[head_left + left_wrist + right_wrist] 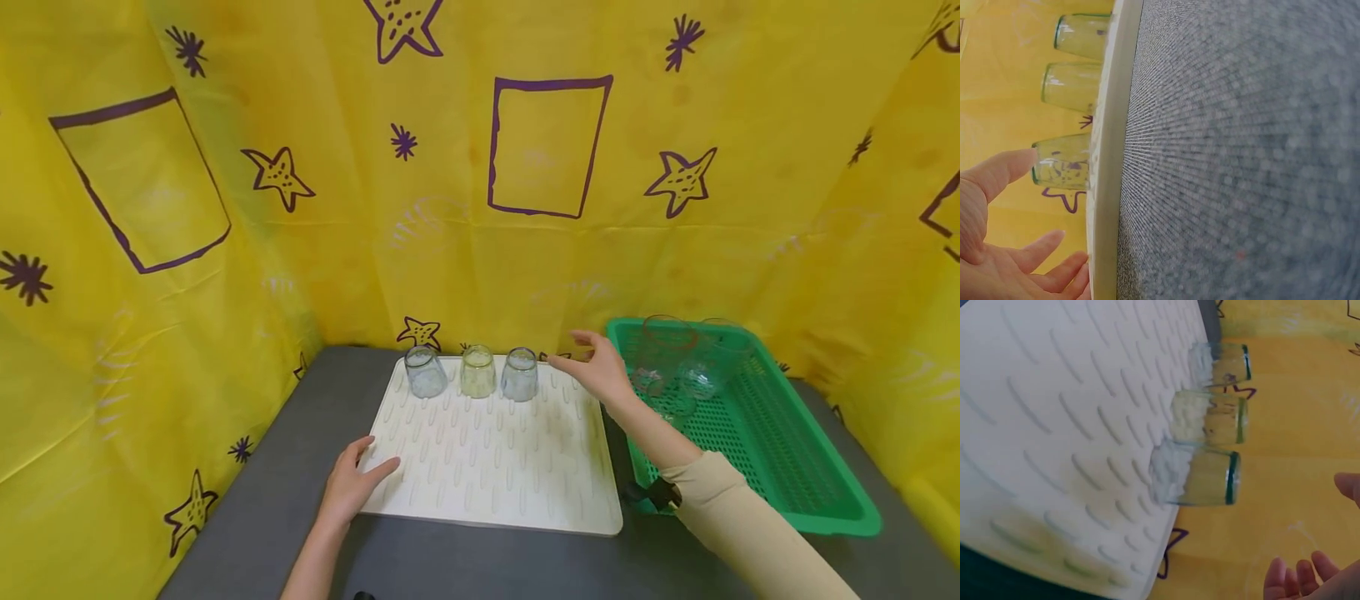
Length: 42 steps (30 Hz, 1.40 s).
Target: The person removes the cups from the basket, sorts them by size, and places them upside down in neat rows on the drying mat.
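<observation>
Three clear glasses stand in a row along the back of a white ridged mat (487,467), narrower ends up: a bluish left glass (426,375), a yellowish-green middle glass (477,373) and a bluish right glass (520,377). My right hand (600,371) hovers just right of that last glass, thumb and fingers apart, holding nothing. At the mat's left edge is my left hand (351,479), its thumb spread over the mat and its fingers by the rim. In the left wrist view, those fingertips (1079,265) lie close against the rim; contact is hard to tell.
A green perforated basket (810,450) stands to the right of the mat, with several clear glasses (697,375) at its back left. Dark grey tabletop (277,500) lies around the mat. A yellow patterned cloth (540,275) hangs behind and at the sides.
</observation>
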### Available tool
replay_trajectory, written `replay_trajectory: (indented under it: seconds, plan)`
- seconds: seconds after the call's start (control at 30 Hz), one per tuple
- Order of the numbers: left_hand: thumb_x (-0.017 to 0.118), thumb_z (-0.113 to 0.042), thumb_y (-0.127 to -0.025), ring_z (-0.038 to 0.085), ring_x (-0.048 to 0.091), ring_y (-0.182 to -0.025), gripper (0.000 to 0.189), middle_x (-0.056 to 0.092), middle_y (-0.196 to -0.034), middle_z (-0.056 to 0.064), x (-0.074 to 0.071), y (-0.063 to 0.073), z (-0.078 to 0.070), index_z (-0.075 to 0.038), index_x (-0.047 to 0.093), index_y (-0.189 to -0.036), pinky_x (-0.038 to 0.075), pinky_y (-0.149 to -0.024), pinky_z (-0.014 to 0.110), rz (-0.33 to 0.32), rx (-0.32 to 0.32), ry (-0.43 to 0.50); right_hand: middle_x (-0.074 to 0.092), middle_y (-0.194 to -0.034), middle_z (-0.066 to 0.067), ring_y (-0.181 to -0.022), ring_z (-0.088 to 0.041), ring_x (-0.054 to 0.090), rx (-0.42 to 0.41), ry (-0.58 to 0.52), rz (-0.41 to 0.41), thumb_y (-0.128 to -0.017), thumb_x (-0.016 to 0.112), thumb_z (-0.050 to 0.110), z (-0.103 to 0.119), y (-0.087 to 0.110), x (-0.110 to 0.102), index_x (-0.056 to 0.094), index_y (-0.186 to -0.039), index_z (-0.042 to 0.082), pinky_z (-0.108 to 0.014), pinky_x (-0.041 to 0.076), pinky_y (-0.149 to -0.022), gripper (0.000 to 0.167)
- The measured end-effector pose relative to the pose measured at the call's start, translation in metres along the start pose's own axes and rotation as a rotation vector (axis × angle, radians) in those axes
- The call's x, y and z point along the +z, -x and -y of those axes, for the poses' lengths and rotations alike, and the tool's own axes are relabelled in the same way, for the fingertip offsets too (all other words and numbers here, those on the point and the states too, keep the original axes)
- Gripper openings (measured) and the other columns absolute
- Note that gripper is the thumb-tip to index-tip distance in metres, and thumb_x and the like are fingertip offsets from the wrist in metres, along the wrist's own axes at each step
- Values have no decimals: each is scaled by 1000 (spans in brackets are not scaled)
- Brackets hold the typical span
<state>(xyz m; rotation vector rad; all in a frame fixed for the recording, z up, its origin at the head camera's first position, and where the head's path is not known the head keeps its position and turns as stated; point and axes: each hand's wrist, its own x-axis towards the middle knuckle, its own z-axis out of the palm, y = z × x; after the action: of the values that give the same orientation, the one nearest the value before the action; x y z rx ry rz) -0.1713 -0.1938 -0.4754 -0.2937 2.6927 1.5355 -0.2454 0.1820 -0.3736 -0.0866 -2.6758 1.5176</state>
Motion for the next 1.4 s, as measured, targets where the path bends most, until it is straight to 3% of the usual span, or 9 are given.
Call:
replay_trajectory:
  seconds: [0.27, 0.53, 0.7, 1.03, 1.4]
  plan:
    - [74, -33, -85, 47, 34, -132, 76, 36, -142, 31, 0, 0, -2, 5, 40, -141, 29, -106, 59, 18, -1, -14, 39, -145, -16, -125, -36, 41, 4, 81, -9, -85, 72, 47, -16, 19, -42, 40, -147, 11, -53, 44, -91, 78]
    - [74, -34, -85, 47, 30, -134, 78, 33, -144, 31, -1, 0, 0, 5, 39, -142, 27, -107, 59, 30, -15, -18, 35, -145, -24, -119, -40, 40, -10, 189, 15, -87, 69, 49, -37, 31, -85, 38, -146, 3, -51, 44, -83, 81]
    - [74, -34, -86, 48, 29, -135, 77, 32, -145, 31, -1, 0, 0, 5, 38, -143, 27, -107, 59, 40, -23, -23, 30, -145, -32, -119, -46, 38, -12, 252, 25, -89, 68, 45, -53, 32, -106, 35, -145, -3, -56, 43, -85, 81]
    - [73, -35, -86, 48, 29, -134, 77, 31, -145, 30, 1, -1, 2, 4, 38, -143, 27, -106, 60, 47, -32, -29, 34, -132, -43, -119, -58, 33, -38, 454, 114, -83, 76, 34, -72, 27, -126, 33, -138, -18, -67, 38, -89, 87]
    - [74, -35, -85, 47, 32, -133, 77, 34, -143, 29, 0, -1, 2, 3, 39, -143, 30, -105, 60, 36, -24, -42, 32, -133, -46, -119, -61, 34, 18, 478, 305, -80, 78, 31, -82, 22, -133, 27, -139, -20, -63, 43, -87, 94]
